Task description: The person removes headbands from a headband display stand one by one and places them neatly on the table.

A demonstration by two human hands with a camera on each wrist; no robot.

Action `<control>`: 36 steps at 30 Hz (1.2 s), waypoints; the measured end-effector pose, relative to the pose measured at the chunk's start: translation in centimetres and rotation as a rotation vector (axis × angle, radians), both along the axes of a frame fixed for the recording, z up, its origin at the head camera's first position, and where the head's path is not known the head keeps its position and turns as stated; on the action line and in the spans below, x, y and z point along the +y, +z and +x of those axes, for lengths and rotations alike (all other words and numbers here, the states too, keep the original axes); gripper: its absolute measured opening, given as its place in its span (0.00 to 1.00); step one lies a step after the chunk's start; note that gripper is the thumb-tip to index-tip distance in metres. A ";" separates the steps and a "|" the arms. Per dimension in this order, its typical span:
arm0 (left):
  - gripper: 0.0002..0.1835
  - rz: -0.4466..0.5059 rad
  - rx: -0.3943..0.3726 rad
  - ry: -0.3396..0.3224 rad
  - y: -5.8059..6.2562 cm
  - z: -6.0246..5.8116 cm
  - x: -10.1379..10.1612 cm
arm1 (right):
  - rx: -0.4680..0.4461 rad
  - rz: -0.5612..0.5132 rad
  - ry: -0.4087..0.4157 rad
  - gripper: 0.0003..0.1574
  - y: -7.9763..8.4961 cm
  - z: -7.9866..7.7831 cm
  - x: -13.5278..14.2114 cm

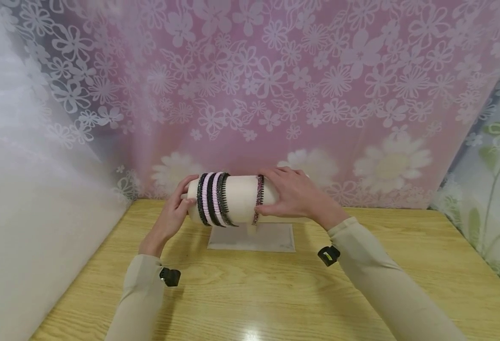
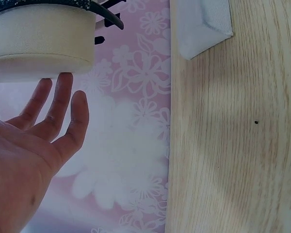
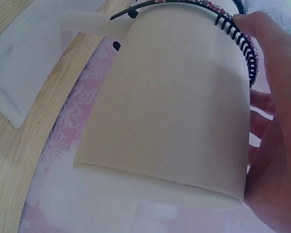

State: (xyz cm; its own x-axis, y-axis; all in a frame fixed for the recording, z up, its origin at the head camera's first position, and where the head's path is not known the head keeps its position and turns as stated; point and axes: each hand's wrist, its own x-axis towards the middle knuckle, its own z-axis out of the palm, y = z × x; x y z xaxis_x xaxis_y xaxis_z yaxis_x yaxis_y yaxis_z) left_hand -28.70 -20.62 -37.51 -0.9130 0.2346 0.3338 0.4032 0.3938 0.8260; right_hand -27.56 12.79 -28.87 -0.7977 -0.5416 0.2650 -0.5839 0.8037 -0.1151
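Note:
A cream cylindrical headband stand (image 1: 240, 199) lies sideways above a pale flat base (image 1: 252, 237). Round its left part sit several headbands (image 1: 213, 199), black glittery and pink ones side by side. Nearer the right end is a dark headband (image 1: 258, 199) with pink sparkle and comb teeth (image 3: 236, 36). My right hand (image 1: 290, 192) holds this one, thumb on its front edge and fingers behind the cylinder. At the cylinder's left end, my left hand (image 1: 174, 210) touches it with spread fingers; several fingertips (image 2: 65, 77) meet the end face in the left wrist view.
The stand's base rests on a wood-grain table (image 1: 250, 284), close to its back edge. Behind it hangs a pink floral curtain (image 1: 250, 94), with a white sheet (image 1: 32, 189) on the left. A tiny dark speck (image 2: 256, 122) lies on the table.

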 end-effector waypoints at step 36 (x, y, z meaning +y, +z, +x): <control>0.31 0.010 -0.007 0.009 0.1 0.3 0.1 | -0.002 -0.049 -0.020 0.57 -0.4 0.6 2.5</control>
